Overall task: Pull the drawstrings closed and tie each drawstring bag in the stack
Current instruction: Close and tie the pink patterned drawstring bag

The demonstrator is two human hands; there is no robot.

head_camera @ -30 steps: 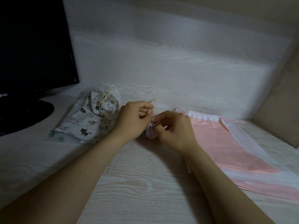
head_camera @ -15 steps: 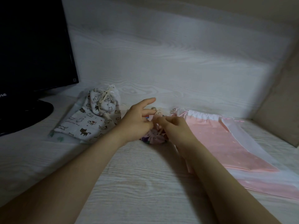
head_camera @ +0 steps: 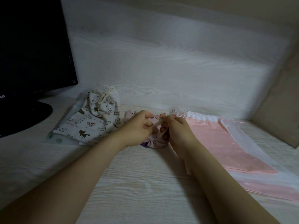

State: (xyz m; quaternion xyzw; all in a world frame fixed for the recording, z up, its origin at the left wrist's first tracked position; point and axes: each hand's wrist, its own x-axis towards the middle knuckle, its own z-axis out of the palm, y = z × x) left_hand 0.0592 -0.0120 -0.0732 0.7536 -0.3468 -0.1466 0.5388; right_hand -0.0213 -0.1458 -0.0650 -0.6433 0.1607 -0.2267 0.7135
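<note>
Black monitor (head_camera: 32,46) fills upper left of my view, screen dark, LG logo (head_camera: 2,96) at the left edge. Its round black stand base (head_camera: 29,117) sits on the pale wood-grain bench (head_camera: 129,191). White wood-grain back panel (head_camera: 161,62) runs across the top. Beige side panel (head_camera: 278,110) at right.

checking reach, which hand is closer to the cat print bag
Left. The left hand sits just right of the cat print bag, near its edge; the right hand is farther right, past the small pink bag.
</note>
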